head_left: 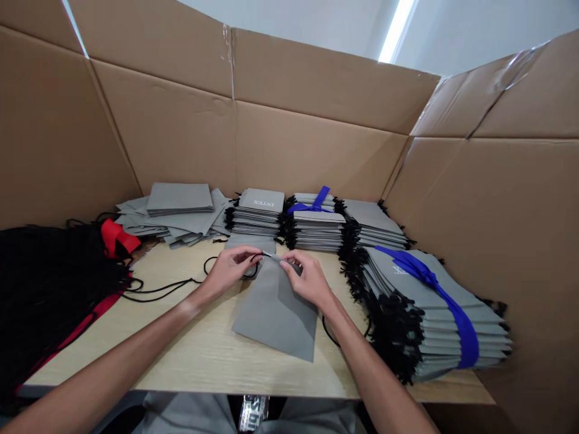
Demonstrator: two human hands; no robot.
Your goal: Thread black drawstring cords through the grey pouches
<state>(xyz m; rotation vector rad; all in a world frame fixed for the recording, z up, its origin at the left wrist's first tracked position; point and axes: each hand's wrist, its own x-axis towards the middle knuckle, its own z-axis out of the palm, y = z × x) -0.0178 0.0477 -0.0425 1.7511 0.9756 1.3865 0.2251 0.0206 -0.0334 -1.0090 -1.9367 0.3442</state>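
A flat grey fabric pouch (275, 319) lies on the table in front of me, its top edge raised between my hands. My left hand (233, 265) pinches a black cord (208, 265) at the pouch's top left corner. A thin shiny tip (266, 253) shows there, too small to name surely. With thumb and fingers, my right hand (307, 276) grips the top edge of the same pouch. Part of the cord loops under my left hand, and another black loop (332, 337) shows beside my right forearm.
Black cords (54, 289) lie heaped on red cloth at left. Loose grey pouches (181, 202) pile at the back left. Corded stacks (260, 217) stand behind my hands, and a bundle tied with blue ribbon (427, 277) sits at right. Cardboard walls (316, 78) enclose the table (190, 355).
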